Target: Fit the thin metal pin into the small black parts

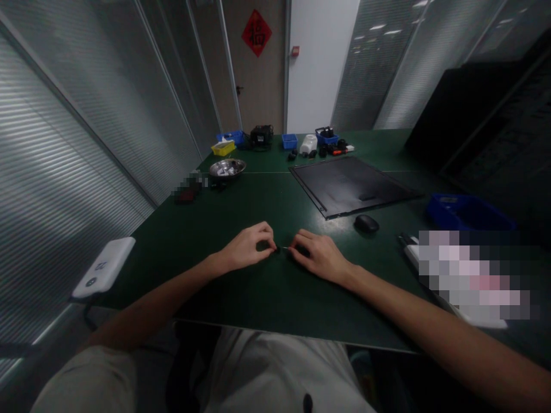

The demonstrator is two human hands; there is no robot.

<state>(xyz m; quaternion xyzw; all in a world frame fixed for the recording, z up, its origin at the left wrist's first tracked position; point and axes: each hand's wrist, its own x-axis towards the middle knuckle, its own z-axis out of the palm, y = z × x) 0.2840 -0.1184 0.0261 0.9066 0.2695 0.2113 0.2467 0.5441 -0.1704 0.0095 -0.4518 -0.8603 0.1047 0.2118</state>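
Over the green tabletop (241, 298), my two hands face each other with only a small gap between the fingertips. My left hand (252, 245) pinches a small black piece (278, 249) between thumb and fingers; its exact kind is too small to tell. From the pinched fingers of my right hand (318, 253) a thin, pale, pin-like piece (285, 248) points left toward the black piece. Whether the two pieces touch cannot be made out. The right fingers hide the rest of the thin piece.
A black computer mouse (367, 223) lies right of my hands, before a large black mat (353, 184). Further right are a blue tray (469, 213) and a blurred-out item. A metal bowl (227, 168) stands back left; a white device (105, 267) sits at the left edge.
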